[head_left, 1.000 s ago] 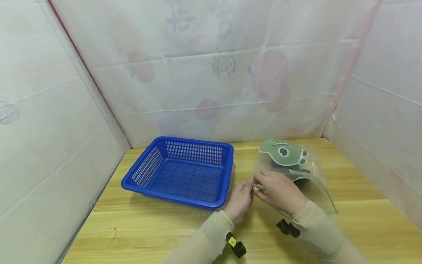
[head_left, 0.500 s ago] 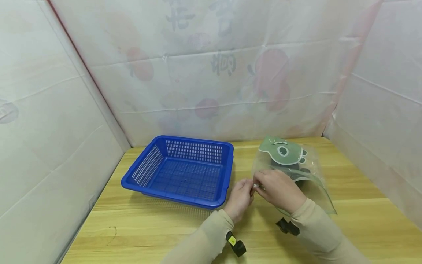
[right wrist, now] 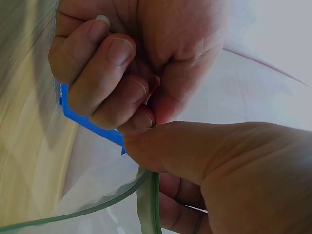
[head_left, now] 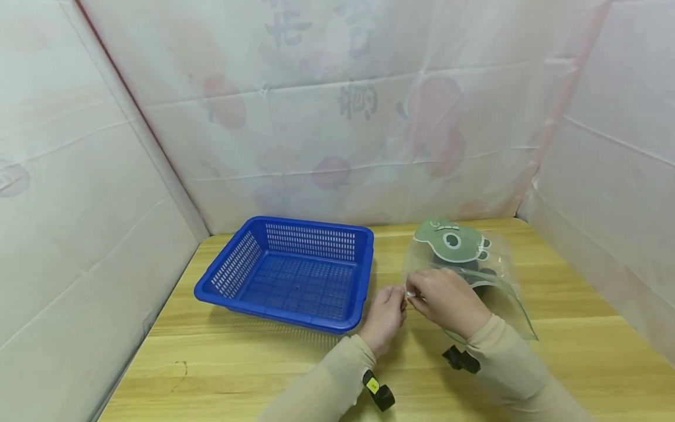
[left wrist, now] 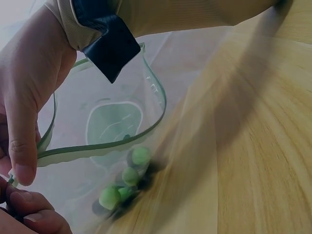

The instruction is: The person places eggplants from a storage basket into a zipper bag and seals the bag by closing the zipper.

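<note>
A clear zip bag [head_left: 460, 243] with a green cartoon face lies at the right of the table, its mouth toward me. The left wrist view shows the green-edged mouth gaping, and several green round things [left wrist: 130, 176] with dark shapes beside them inside the bag. My left hand [head_left: 385, 316], fingers curled, pinches the bag's left corner. Close against it, my right hand [head_left: 448, 302] pinches the zip edge [right wrist: 150, 204] between thumb and fingers. A small whitish bit shows between the two hands in the head view. The pinched corner itself is mostly hidden by fingertips.
A blue plastic basket [head_left: 279, 314] with slotted walls stands left of my hands, nothing inside it. The wooden table [head_left: 211, 375] meets pale printed sheets [head_left: 295, 140] at the back and sides. Black wrist devices [head_left: 378, 391] hang under both forearms.
My right fingertips have shifted slightly toward my left hand, and the bag's near edge has moved a little with them. Both hands keep their hold; the basket stays put.
</note>
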The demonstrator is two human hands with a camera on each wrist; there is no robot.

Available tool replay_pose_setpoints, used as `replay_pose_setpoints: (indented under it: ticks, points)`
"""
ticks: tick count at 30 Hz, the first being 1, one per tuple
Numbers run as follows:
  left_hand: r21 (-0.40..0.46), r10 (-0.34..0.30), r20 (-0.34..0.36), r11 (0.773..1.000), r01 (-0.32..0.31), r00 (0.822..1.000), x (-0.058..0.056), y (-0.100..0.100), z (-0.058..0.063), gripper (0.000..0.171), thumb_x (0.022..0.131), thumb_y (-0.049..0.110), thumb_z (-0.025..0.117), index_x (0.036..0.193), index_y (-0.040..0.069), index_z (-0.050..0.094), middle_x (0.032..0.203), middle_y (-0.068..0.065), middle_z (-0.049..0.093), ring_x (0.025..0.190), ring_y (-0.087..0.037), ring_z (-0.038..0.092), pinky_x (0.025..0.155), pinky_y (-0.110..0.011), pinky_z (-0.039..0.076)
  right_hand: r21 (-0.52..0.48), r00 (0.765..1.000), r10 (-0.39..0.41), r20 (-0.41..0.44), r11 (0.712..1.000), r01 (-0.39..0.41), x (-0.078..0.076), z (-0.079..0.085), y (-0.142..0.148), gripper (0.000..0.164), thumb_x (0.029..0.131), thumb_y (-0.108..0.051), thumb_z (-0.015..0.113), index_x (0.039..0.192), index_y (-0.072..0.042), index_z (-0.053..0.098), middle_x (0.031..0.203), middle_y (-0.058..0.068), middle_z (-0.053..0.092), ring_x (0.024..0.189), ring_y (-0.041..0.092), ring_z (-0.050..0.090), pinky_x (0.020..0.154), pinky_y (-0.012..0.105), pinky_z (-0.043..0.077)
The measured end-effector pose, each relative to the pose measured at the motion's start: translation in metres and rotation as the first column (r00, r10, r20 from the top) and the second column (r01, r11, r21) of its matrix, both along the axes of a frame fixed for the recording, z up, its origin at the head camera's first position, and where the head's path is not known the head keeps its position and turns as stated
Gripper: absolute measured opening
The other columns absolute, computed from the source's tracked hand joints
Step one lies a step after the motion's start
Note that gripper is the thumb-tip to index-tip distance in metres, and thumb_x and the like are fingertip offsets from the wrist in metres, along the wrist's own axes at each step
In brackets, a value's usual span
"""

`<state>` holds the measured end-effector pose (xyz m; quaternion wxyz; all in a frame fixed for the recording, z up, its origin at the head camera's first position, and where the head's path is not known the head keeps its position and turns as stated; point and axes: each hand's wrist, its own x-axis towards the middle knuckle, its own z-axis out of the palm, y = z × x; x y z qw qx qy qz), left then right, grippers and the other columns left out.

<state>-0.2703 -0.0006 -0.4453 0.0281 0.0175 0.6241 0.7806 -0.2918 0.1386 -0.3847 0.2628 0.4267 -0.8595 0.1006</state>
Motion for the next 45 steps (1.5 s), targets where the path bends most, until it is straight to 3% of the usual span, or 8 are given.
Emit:
replay_pose_setpoints:
  ticks: [7, 16, 22, 26, 29, 33, 45]
  points:
    - [0.023, 0.051, -0.004, 0.998, -0.050, 0.999, -0.002, 0.000, -0.005, 0.035, 0.103, 0.016, 0.037, 0.068, 0.014, 0.038, 0.058, 0.005, 0.033, 0.047, -0.009, 0.026, 0.045, -0.022, 0.023, -0.005, 1.000, -0.023, 0.001, 1.000, 0.023, -0.001, 0.003, 0.004, 0.025, 0.069, -0.010, 0.079, 0.070, -0.019, 0.056, 0.064, -0.011, 0.053, 0.055, 0.006, 0.046, 0.054, 0.031, 0.043]
    - [0.062, 0.122, -0.009, 0.991, -0.121, 0.993, -0.003, 0.000, -0.006, 0.032, 0.102, 0.014, 0.035, 0.071, 0.014, 0.039, 0.059, 0.005, 0.032, 0.047, -0.009, 0.026, 0.046, -0.023, 0.025, -0.003, 0.995, -0.064, 0.070, 0.998, 0.065, -0.002, 0.009, 0.014, 0.023, 0.071, -0.011, 0.078, 0.070, -0.021, 0.057, 0.065, -0.012, 0.054, 0.056, 0.003, 0.047, 0.054, 0.027, 0.043]
    - [0.103, 0.134, 0.012, 0.986, -0.135, 0.991, -0.003, -0.001, -0.006, 0.028, 0.103, 0.017, 0.037, 0.075, 0.013, 0.042, 0.062, 0.003, 0.034, 0.050, -0.010, 0.028, 0.048, -0.023, 0.027, -0.002, 0.995, -0.058, 0.078, 0.998, 0.058, -0.003, 0.011, 0.019, 0.023, 0.072, -0.011, 0.078, 0.071, -0.021, 0.057, 0.067, -0.012, 0.055, 0.059, 0.002, 0.048, 0.054, 0.026, 0.044]
    - [0.120, 0.083, 0.030, 0.989, -0.086, 0.996, -0.002, -0.001, -0.005, 0.033, 0.103, 0.030, 0.041, 0.076, 0.011, 0.046, 0.065, 0.002, 0.037, 0.053, -0.009, 0.032, 0.048, -0.021, 0.028, -0.010, 0.994, -0.047, 0.094, 0.999, 0.048, -0.003, 0.012, 0.018, 0.024, 0.073, -0.008, 0.077, 0.070, -0.020, 0.056, 0.066, -0.012, 0.053, 0.058, 0.002, 0.045, 0.053, 0.025, 0.042]
    - [0.117, -0.006, 0.029, 0.993, 0.003, 1.000, -0.001, -0.001, -0.004, 0.039, 0.102, 0.038, 0.043, 0.075, 0.010, 0.048, 0.065, 0.002, 0.038, 0.051, -0.009, 0.032, 0.047, -0.021, 0.027, -0.016, 0.993, -0.036, 0.111, 0.999, 0.038, -0.003, 0.012, 0.018, 0.024, 0.074, -0.006, 0.075, 0.071, -0.020, 0.056, 0.066, -0.012, 0.053, 0.058, 0.002, 0.044, 0.053, 0.025, 0.041]
    - [0.128, -0.084, 0.027, 0.989, 0.079, 0.996, 0.000, -0.001, -0.003, 0.040, 0.102, 0.037, 0.043, 0.074, 0.010, 0.049, 0.063, 0.002, 0.038, 0.049, -0.008, 0.033, 0.046, -0.021, 0.026, -0.011, 0.992, -0.016, 0.126, 1.000, 0.018, -0.004, 0.009, 0.017, 0.023, 0.074, -0.007, 0.075, 0.071, -0.021, 0.058, 0.067, -0.013, 0.054, 0.058, 0.000, 0.045, 0.053, 0.024, 0.042]
    - [0.151, -0.144, 0.036, 0.979, 0.137, 0.989, -0.001, -0.002, -0.003, 0.033, 0.102, 0.026, 0.042, 0.076, 0.009, 0.052, 0.061, 0.004, 0.040, 0.049, -0.006, 0.035, 0.047, -0.020, 0.028, -0.010, 0.994, 0.045, 0.099, 0.999, -0.044, -0.005, 0.008, 0.017, 0.025, 0.071, -0.005, 0.076, 0.069, -0.020, 0.057, 0.066, -0.012, 0.054, 0.058, 0.000, 0.044, 0.053, 0.024, 0.041]
